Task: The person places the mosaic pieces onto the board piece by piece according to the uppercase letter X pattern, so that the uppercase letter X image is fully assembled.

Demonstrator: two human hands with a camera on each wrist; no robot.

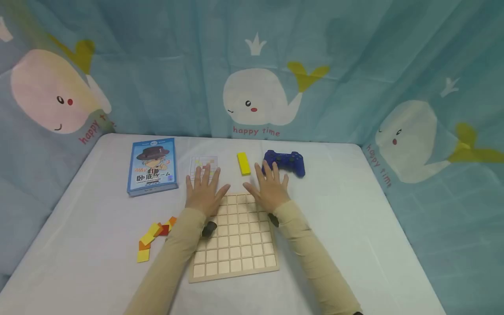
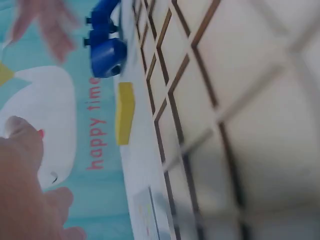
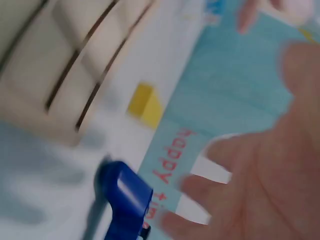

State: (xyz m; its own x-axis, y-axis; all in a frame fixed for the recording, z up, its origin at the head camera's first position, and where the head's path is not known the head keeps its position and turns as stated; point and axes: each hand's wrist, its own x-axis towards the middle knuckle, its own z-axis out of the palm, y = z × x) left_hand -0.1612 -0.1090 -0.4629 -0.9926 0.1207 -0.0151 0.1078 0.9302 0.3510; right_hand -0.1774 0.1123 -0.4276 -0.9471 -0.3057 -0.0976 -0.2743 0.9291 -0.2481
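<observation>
Palm down with fingers spread, my left hand (image 1: 204, 193) hovers over the far left corner of a wooden grid board (image 1: 234, 273). Its fingertips overlap a printed card with coloured squares (image 1: 198, 162) in the head view. My right hand (image 1: 271, 189), also spread and holding nothing, is above the board's far right corner. Those fingertips are close to a blue game controller (image 1: 293, 162). Between and beyond the hands lies a yellow block (image 1: 243, 163), seen in the left wrist view (image 2: 125, 112) too. The board's visible compartments are mostly bare wood; my left hand and forearm hide its left side.
Left of my left forearm, yellow, orange and red square tiles (image 1: 148, 239) lie in a loose, overlapping row. A blue game box (image 1: 152, 166) lies at the back left of the white table (image 1: 354, 245). Behind hangs a teal curtain (image 1: 169, 96) with whale prints.
</observation>
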